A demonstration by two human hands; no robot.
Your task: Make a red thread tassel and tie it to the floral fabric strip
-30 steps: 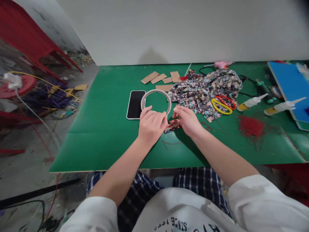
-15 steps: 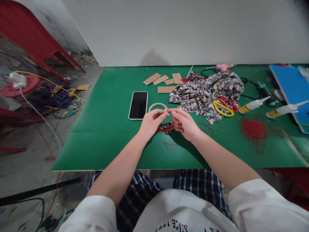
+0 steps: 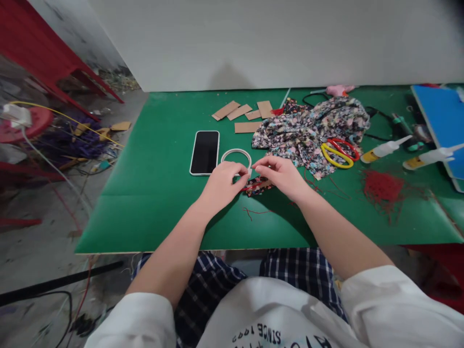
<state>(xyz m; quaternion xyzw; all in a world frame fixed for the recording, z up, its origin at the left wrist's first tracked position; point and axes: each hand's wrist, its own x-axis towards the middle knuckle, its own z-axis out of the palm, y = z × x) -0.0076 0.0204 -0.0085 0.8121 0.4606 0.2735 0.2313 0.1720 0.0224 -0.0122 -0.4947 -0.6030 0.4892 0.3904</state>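
Observation:
My left hand (image 3: 224, 187) is over the middle of the table, its thumb and forefinger closed at the edge of a white ring (image 3: 236, 151) that looks like a thin roll of tape. A small pale end shows at those fingertips. Close by on the right, my right hand (image 3: 281, 175) has its fingers pinched together; what they hold is too small to make out. Beneath the hands lies a dark floral fabric strip (image 3: 259, 186) with a red piece along it, partly hidden. A red thread (image 3: 259, 211) lies nearer the front edge.
A phone (image 3: 205, 152) lies left of the ring. Cardboard pieces (image 3: 247, 127) and crumpled floral fabric (image 3: 311, 128) are behind. To the right are scissors (image 3: 339, 153), two glue bottles (image 3: 384, 151), a red thread pile (image 3: 383, 187), a pink glue gun (image 3: 340, 90) and a blue board (image 3: 440, 116).
My hands have drawn slightly apart; the right one has shifted up and right. More of the floral strip and of the white ring shows. The view has tilted a little.

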